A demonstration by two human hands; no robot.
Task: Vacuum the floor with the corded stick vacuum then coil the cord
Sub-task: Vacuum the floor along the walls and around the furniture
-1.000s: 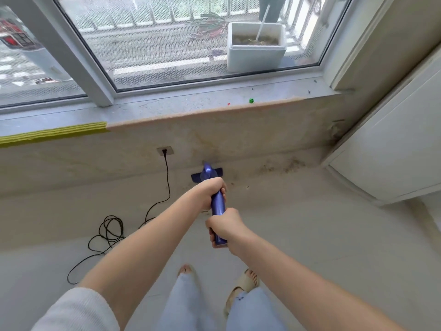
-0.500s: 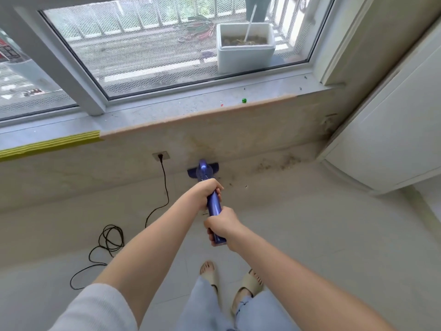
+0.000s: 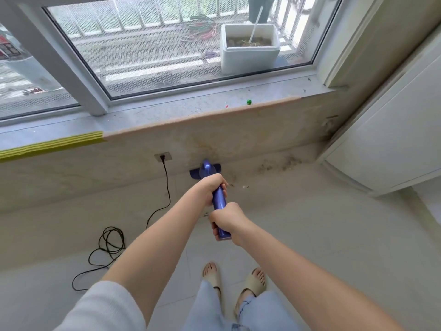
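Observation:
A blue stick vacuum [image 3: 219,199] points away from me, its floor head [image 3: 205,172] against the base of the wall under the window. My left hand [image 3: 212,187] grips the stick higher up; my right hand [image 3: 226,219] grips the handle end nearer me. A black cord [image 3: 167,187] runs from a plug in the wall socket [image 3: 163,157] down to the floor, where it lies in loose loops [image 3: 111,242] to the left of my arms.
Dirt and crumbs [image 3: 281,163] lie along the wall base to the right of the floor head. A white cabinet [image 3: 391,144] stands at the right. A stone window sill [image 3: 191,111] juts out above. My sandalled feet [image 3: 235,280] stand on pale tiles.
The floor head has stayed near the wall, shifting slightly. I have stepped forward, so both feet show more, and the view has tilted a little.

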